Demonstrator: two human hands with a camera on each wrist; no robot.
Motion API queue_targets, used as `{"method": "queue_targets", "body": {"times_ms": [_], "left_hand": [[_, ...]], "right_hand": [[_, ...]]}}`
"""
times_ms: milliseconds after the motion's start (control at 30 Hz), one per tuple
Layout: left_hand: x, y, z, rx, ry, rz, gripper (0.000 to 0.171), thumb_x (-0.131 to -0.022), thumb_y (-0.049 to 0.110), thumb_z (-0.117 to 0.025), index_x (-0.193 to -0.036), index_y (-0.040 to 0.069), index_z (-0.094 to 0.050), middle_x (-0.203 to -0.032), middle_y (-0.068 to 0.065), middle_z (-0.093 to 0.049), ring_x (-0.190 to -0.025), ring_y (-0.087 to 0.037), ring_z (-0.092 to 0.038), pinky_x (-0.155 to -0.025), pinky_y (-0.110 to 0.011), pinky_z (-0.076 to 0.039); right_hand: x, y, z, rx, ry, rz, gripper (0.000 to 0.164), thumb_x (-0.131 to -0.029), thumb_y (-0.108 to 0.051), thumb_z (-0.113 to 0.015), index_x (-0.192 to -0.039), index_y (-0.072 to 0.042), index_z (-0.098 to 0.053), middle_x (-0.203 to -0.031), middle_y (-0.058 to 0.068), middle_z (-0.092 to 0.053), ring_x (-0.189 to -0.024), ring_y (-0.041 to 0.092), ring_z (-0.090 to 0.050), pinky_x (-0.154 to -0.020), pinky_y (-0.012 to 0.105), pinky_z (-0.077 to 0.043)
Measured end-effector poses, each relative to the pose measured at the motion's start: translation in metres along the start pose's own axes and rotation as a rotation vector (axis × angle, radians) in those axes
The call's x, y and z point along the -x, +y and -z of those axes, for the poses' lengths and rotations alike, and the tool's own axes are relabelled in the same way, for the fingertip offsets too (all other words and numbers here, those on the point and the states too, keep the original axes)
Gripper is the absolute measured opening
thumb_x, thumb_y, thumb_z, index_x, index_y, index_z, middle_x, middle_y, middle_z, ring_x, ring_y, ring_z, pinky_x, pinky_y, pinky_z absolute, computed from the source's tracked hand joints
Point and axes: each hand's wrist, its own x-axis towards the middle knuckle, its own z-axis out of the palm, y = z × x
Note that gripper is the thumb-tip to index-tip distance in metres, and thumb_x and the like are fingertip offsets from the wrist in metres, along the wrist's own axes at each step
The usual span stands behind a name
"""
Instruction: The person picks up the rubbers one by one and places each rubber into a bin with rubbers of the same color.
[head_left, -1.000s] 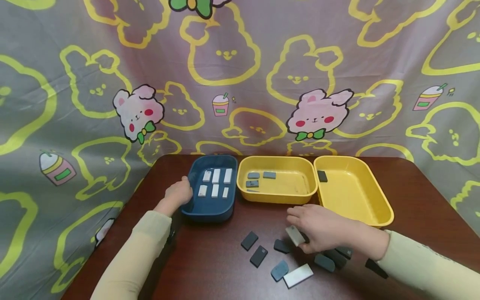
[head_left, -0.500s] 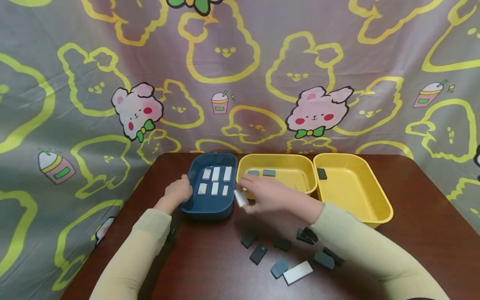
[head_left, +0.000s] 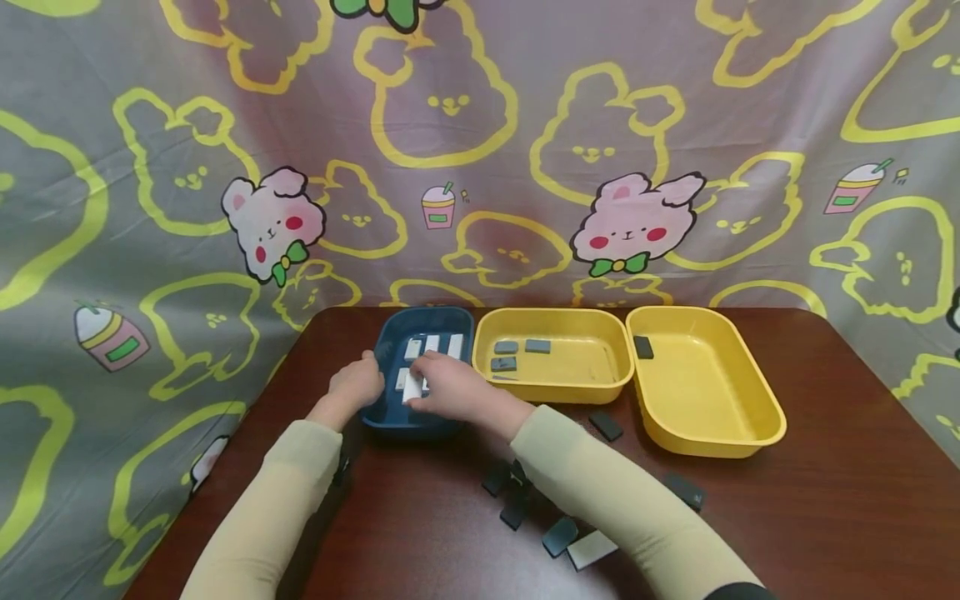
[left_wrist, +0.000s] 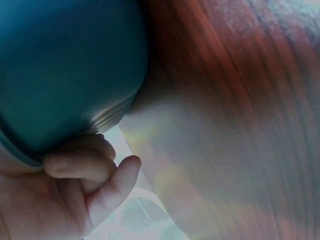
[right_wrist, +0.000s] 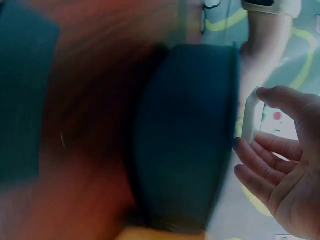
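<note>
Wht blks [head_left: 455, 346] in blue bin [head_left: 422, 427], R hand [head_left: 453, 387] over

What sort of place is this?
Perhaps a makeshift tabletop sorting area, though the wider room is out of view. A cartoon-print curtain backs a dark reddish-brown table, where a blue bin and two yellow bins contain small blocks.

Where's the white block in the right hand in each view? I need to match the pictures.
Head: the white block is below and left of centre, over the blue tray, pinched in the right hand.
Left wrist: not in it.
Right wrist: white block right of centre, about mid-height.
Shared landmark: the blue tray, upper left in left wrist, middle in right wrist.
</note>
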Motion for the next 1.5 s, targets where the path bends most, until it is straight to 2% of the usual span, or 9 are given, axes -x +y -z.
{"method": "queue_targets", "body": {"times_ms": [167, 300, 433, 633, 867, 1100, 1367, 1500], "left_hand": [[0.001, 0.001, 0.001, 0.005, 0.000, -0.008, 0.056, -0.099, 0.016, -0.048, -0.140, -0.016, -0.027, -0.097, -0.027, -0.060, -0.075, -0.033, -0.058, -0.073, -0.048, -0.052], [0.000, 0.002, 0.002, 0.006, 0.011, -0.008, 0.055, -0.099, 0.016, -0.047, -0.140, -0.016, -0.028, -0.099, -0.028, -0.060, -0.078, -0.034, -0.059, -0.077, -0.050, -0.051], [0.001, 0.002, 0.002, 0.015, -0.003, -0.008, 0.055, -0.099, 0.016, -0.046, -0.140, -0.016, -0.028, -0.099, -0.028, -0.060, -0.077, -0.034, -0.059, -0.075, -0.049, -0.051], [0.000, 0.001, 0.004, 0.015, 0.004, -0.021, 0.055, -0.099, 0.015, -0.046, -0.140, -0.016, -0.027, -0.092, -0.025, -0.060, -0.073, -0.032, -0.059, -0.071, -0.048, -0.052], [0.001, 0.001, 0.001, 0.017, -0.004, -0.014, 0.057, -0.099, 0.015, -0.046, -0.141, -0.017, -0.026, -0.098, -0.027, -0.060, -0.075, -0.033, -0.059, -0.074, -0.049, -0.052], [0.001, -0.001, -0.002, 0.025, -0.001, -0.004, 0.057, -0.099, 0.015, -0.047, -0.142, -0.016, -0.025, -0.099, -0.027, -0.060, -0.074, -0.032, -0.058, -0.075, -0.049, -0.052], [0.002, -0.001, -0.001, 0.022, 0.002, -0.003, 0.057, -0.098, 0.015, -0.048, -0.141, -0.016, -0.026, -0.095, -0.026, -0.060, -0.072, -0.031, -0.058, -0.076, -0.049, -0.052], [0.002, -0.001, -0.001, 0.022, 0.003, -0.014, 0.057, -0.099, 0.015, -0.048, -0.140, -0.017, -0.027, -0.095, -0.026, -0.060, -0.073, -0.032, -0.059, -0.076, -0.050, -0.052]], "right_hand": [[-0.017, 0.002, -0.022, -0.054, 0.003, -0.082, 0.038, -0.084, -0.033, -0.077, -0.107, -0.005, -0.067, -0.092, 0.002, -0.063, -0.078, 0.012, -0.056, -0.075, 0.025, -0.049], [-0.027, 0.004, -0.035, -0.118, -0.021, -0.144, 0.031, -0.082, -0.030, -0.080, -0.097, -0.006, -0.068, -0.078, -0.001, -0.062, -0.071, 0.013, -0.055, -0.068, 0.025, -0.047], [-0.032, 0.002, -0.044, -0.127, -0.076, -0.185, 0.025, -0.082, -0.030, -0.080, -0.090, -0.009, -0.068, -0.070, -0.003, -0.059, -0.065, 0.013, -0.054, -0.062, 0.026, -0.045], [-0.037, 0.000, -0.051, -0.062, -0.083, -0.155, 0.024, -0.080, -0.028, -0.081, -0.078, -0.009, -0.066, -0.064, -0.002, -0.058, -0.061, 0.014, -0.054, -0.060, 0.028, -0.046], [-0.040, -0.001, -0.057, -0.039, -0.088, -0.124, 0.022, -0.079, -0.021, -0.082, -0.079, -0.006, -0.067, -0.065, 0.000, -0.058, -0.062, 0.016, -0.055, -0.062, 0.028, -0.047], [-0.044, -0.002, -0.062, 0.003, -0.112, -0.105, 0.023, -0.080, -0.021, -0.081, -0.073, -0.008, -0.063, -0.062, -0.002, -0.055, -0.062, 0.014, -0.053, -0.061, 0.024, -0.045], [-0.047, -0.001, -0.061, -0.048, -0.172, -0.092, 0.010, -0.086, -0.014, -0.075, -0.085, -0.005, -0.069, -0.071, 0.001, -0.060, -0.068, 0.014, -0.055, -0.064, 0.024, -0.046], [-0.046, -0.001, -0.060, -0.066, -0.183, -0.092, 0.010, -0.087, -0.012, -0.073, -0.093, -0.004, -0.071, -0.080, 0.003, -0.066, -0.073, 0.014, -0.058, -0.070, 0.024, -0.049]]}}
